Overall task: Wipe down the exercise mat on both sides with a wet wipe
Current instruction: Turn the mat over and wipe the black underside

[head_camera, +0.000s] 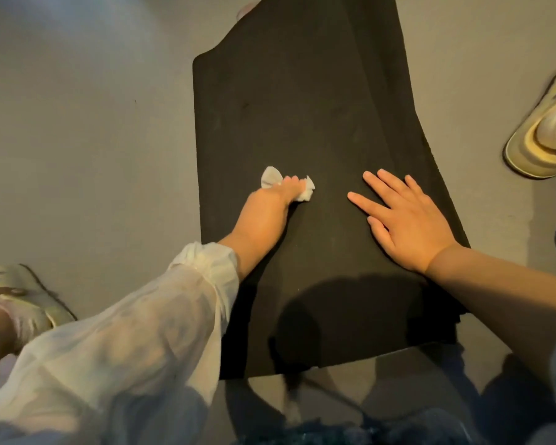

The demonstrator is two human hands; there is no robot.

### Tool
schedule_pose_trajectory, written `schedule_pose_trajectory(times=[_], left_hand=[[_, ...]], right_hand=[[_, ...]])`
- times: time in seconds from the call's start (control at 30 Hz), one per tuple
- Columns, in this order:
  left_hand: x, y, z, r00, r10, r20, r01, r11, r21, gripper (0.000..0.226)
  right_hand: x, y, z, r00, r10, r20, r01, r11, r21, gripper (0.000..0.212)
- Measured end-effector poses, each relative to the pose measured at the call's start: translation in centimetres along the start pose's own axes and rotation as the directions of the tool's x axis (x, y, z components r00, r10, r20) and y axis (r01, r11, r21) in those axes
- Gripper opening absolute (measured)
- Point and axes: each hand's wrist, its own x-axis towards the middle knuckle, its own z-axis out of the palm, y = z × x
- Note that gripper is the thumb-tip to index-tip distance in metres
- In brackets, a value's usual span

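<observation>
Gripped in the curled fingers of the left hand [272, 200]: a crumpled white wipe [272, 177], pressed against the black mat [302, 123], with tufts sticking out on both sides of the knuckles and the middle hidden under the fingers. Laid flat on the mat just beside it, palm down, fingers straight and spread, holding nothing: the right hand [405, 220]. Spread on the grey floor [77, 123], running away from the camera, far end cut off at the top edge; near end darkened by shadow. Left forearm covered by a sheer white sleeve [161, 316]. Pale shoe [546, 139] at right, partly cut off. Another shoe [23, 293] at left, blurred.
</observation>
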Motion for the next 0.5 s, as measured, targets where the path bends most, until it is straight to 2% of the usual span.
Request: schedule_pose_trajectory(times=[0.03, 0.07, 0.13, 0.17, 0.23, 0.3, 0.37, 0.43, 0.5], left_hand=[[-1.7, 0.3, 0.4, 1.0, -0.005, 0.031, 0.005, 1.0, -0.003, 0.019], [-3.1, 0.6, 0.5, 0.997, 0.055, 0.049, -0.059, 0.996, 0.074, 0.021], [-6.2, 1.5, 0.5, 0.966, 0.211, 0.148, -0.232, 0.963, 0.141, 0.04], [-7.9, 1.9, 0.5, 0.954, 0.209, 0.216, -0.245, 0.957, 0.156, 0.046], [-10.9, 3.2, 0.4, 0.933, 0.249, 0.258, -0.29, 0.948, 0.134, 0.045], [-12.7, 3.7, 0.3, 0.94, 0.258, 0.222, -0.274, 0.961, 0.045, 0.039], [-14.0, 3.4, -0.2, 0.901, 0.311, 0.303, -0.306, 0.95, -0.065, 0.042], [-15.1, 2.4, -1.1, 0.884, 0.271, 0.381, -0.261, 0.962, -0.077, 0.046], [-15.9, 1.1, -2.2, 0.919, 0.174, 0.354, -0.164, 0.985, -0.058, 0.044]], right_hand=[[0.0, 0.0, 0.0, 1.0, 0.002, 0.002, -0.002, 1.0, -0.002, 0.046], [-0.1, -0.1, -0.1, 1.0, 0.002, 0.006, -0.002, 1.0, -0.006, 0.046], [-0.1, -0.2, -0.2, 1.0, 0.006, 0.02, -0.005, 1.0, -0.016, 0.047], [-0.1, -0.3, -0.2, 1.0, 0.008, 0.026, -0.007, 1.0, -0.026, 0.047], [-0.3, -0.4, -0.2, 0.999, 0.011, 0.037, -0.009, 0.999, -0.043, 0.048], [-0.3, -0.7, -0.3, 0.999, 0.025, 0.045, -0.024, 0.999, -0.025, 0.049], [-0.6, -1.3, -0.4, 0.998, 0.037, 0.047, -0.038, 0.999, 0.032, 0.049], [-0.9, -2.1, -0.4, 0.998, 0.042, 0.042, -0.045, 0.996, 0.08, 0.051], [-1.2, -3.0, -0.5, 0.999, 0.039, 0.033, -0.043, 0.994, 0.104, 0.05]])
